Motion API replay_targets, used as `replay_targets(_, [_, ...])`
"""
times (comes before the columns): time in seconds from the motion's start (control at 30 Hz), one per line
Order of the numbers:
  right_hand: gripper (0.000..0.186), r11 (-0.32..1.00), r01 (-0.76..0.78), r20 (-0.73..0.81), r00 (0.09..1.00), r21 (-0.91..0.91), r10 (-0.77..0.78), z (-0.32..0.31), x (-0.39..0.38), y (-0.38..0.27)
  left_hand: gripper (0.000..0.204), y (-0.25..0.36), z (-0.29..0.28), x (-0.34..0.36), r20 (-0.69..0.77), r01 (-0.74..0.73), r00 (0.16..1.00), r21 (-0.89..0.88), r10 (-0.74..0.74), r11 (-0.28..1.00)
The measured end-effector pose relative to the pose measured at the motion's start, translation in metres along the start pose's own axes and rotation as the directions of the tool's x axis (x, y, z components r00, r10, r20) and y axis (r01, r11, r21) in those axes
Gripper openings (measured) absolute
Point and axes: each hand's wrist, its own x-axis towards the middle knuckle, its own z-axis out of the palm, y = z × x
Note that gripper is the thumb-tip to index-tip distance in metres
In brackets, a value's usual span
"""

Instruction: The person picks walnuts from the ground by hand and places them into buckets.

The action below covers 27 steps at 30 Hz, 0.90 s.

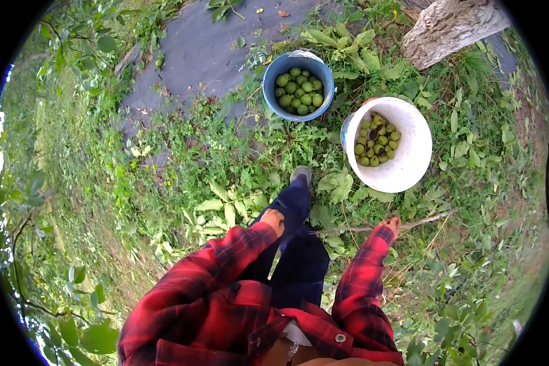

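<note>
My right hand (pixel 391 226) is closed round a long thin stick (pixel 424 221), which lies roughly level across my grip just below the white bucket (pixel 416 146). Next to my leg, my left hand (pixel 274 221) is held with its fingers curled under; whatever may be inside them is hidden. Several round green fruits, some with dark patches (pixel 377 140), lie in the white bucket. Beyond it to the left, a blue bucket (pixel 268 91) holds more round green fruits (pixel 299 91).
A thick tree trunk (pixel 448 30) rises at the far right. Dark ground sheeting (pixel 195 58) spreads at the far left, partly overgrown. Weeds and broad leaves (pixel 229 204) cover the ground around my shoe (pixel 301 174). Leafy branches (pixel 73 305) hang at the left edge.
</note>
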Motion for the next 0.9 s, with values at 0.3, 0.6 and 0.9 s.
replay_targets(0.3, [0.032, 0.879, -0.211, -0.131, 0.977, -0.429, 0.17, -0.035, 0.082, 0.003, 0.023, -0.059, -0.008, 0.119, 0.283, 0.351, 0.905, -0.079, -0.317, 0.933])
replay_targets(0.6, [0.033, 0.479, 0.128, -0.125, 0.878, -0.869, -0.462, 0.066, -0.003, -0.048, 0.054, -0.071, -0.159, 0.251, 0.019, 0.552, 0.692, -0.658, -0.722, 0.513])
replay_targets(0.9, [0.034, -0.008, -0.097, -0.089, 0.941, -0.995, -0.326, 0.016, 0.086, -0.102, 0.059, -0.132, -0.123, 0.315, 0.146, 0.588, 0.698, -0.677, -0.701, 0.443])
